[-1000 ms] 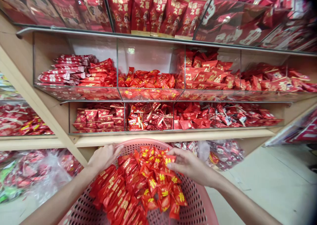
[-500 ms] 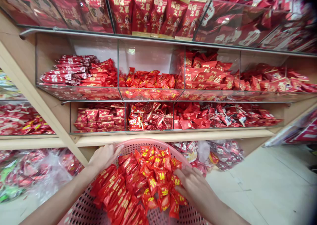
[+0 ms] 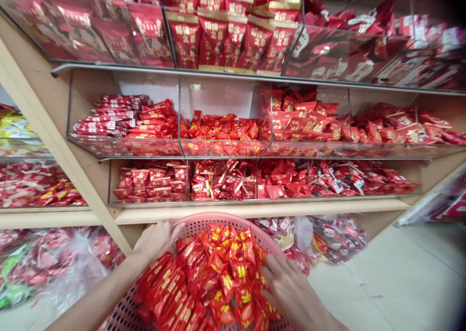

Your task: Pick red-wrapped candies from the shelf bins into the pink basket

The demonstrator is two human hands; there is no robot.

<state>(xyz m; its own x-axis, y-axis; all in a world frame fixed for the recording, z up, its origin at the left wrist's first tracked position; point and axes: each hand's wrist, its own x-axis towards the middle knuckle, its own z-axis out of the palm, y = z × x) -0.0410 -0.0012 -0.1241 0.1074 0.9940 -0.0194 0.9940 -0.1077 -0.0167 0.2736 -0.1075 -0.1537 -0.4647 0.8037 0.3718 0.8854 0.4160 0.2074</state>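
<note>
My left hand (image 3: 156, 241) is closed over the far left rim of a pink perforated plastic basket (image 3: 214, 218), its thumb lying along the edge. The basket holds many small red wrapped candies. Longer red packets (image 3: 169, 292) lie in rows on the left, and squat red candies (image 3: 233, 268) with yellow lettering are heaped on the right. My right hand (image 3: 287, 282) rests inside the basket's right side, its fingers stretched out and touching the squat candies. Its fingertips are partly hidden among them, and I see nothing clearly gripped.
Wooden shelves rise in front, with clear bins of red-wrapped sweets (image 3: 225, 127) and a bare ledge (image 3: 262, 211) just beyond the basket. Plastic bags of goods (image 3: 338, 236) sit under the shelf on the right, others (image 3: 65, 268) on the left. Pale floor tiles (image 3: 396, 273) show at right.
The view has tilted up slightly, so the shelves and basket sit lower in the picture. My right hand has shifted a little against the squat candies. My left hand keeps its hold on the rim.
</note>
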